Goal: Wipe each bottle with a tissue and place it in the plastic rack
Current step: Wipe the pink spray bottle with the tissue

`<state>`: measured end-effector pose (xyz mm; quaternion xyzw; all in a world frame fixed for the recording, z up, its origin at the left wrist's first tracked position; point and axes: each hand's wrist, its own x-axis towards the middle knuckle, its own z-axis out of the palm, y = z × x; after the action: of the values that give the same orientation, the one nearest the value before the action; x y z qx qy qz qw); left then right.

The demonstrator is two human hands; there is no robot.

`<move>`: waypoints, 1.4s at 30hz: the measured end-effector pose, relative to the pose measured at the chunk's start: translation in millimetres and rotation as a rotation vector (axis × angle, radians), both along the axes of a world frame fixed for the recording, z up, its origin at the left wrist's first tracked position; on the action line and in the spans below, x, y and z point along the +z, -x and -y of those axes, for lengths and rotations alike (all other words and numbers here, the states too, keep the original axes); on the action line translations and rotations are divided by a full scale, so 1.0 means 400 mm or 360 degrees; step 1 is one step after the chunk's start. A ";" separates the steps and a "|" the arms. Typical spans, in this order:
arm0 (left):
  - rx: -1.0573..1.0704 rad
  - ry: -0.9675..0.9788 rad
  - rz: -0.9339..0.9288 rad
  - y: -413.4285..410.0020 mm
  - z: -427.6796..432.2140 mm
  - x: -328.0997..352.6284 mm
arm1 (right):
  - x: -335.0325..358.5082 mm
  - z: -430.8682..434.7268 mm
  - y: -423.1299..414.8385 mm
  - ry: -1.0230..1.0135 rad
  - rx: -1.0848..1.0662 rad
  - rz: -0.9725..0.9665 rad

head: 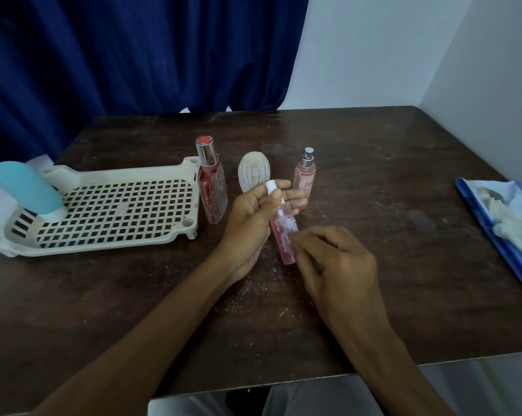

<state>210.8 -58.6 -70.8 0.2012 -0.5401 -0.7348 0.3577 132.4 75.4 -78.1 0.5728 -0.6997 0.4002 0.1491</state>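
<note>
My left hand [255,219] grips a slim pink bottle [283,235] with a white cap near its top, holding it tilted above the table. My right hand [335,262] has its fingertips curled against the bottle's lower half; whether a tissue is between them is hidden. The cream plastic rack [103,232] lies at the left with a blue bottle [28,187] standing in it. Three more bottles stand behind my hands: a tall red one [211,184], a white ribbed one [252,172] and a pink spray bottle [305,175].
A blue tissue packet [506,232] with white tissue showing lies near the table's right edge. Pale crumbs are scattered on the dark wooden table [404,175] under my hands. A blue curtain hangs behind, a white wall at the right.
</note>
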 end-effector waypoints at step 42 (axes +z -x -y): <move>-0.0052 -0.0176 -0.0050 -0.009 0.000 0.009 | -0.026 -0.064 0.000 -0.0056 0.0059 0.0616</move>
<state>214.6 -58.6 -67.2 0.2004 -0.4961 -0.7723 0.3424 132.3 100.9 -88.6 0.5004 -0.7115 0.4932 -0.0058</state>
